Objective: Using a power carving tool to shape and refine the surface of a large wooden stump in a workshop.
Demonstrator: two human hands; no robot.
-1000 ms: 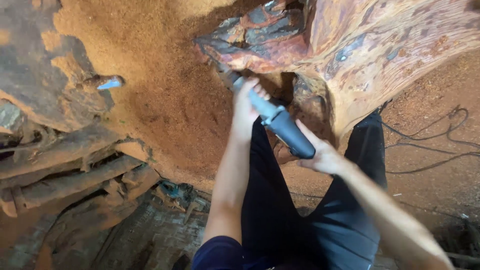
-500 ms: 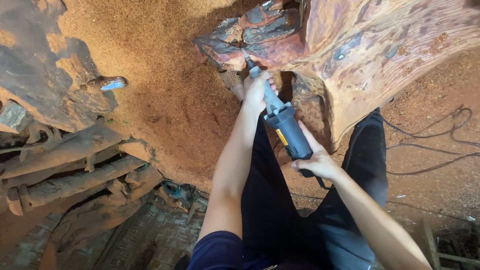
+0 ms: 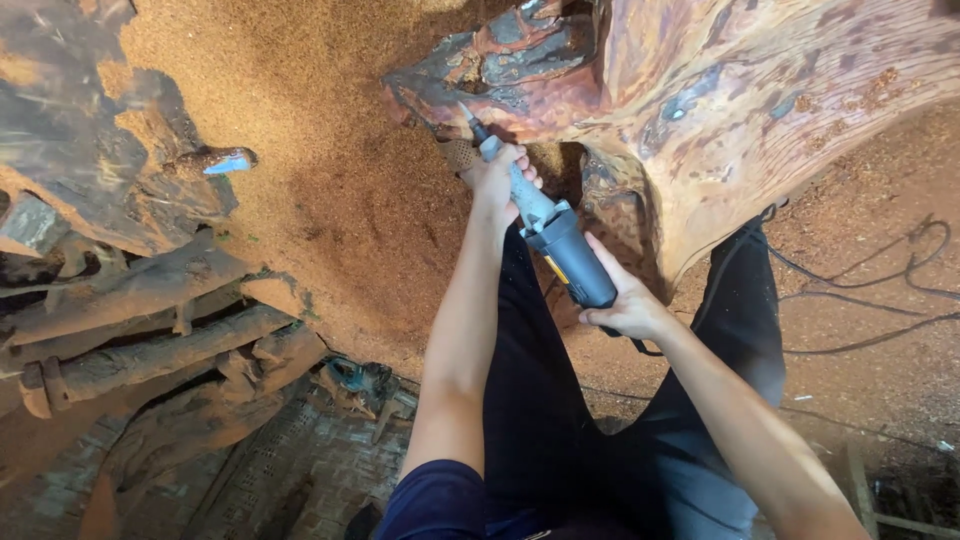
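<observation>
A long grey-blue die grinder (image 3: 552, 238) is held slanted, its thin bit pointed far-left against the reddish carved wood (image 3: 700, 110). The left hand (image 3: 497, 176) is wrapped round its pale neck, the right hand (image 3: 628, 306) round its rear. Sawdust (image 3: 340, 190) is heaped left; cables (image 3: 880, 300) are strewn right.

Warm, even light from 12 o'clock brightens the sawdust (image 3: 330, 130) — dim shadow pools at 7 o'clock. Focus is sharp at centre, with wide-angle stretching at the edges and no glare.
</observation>
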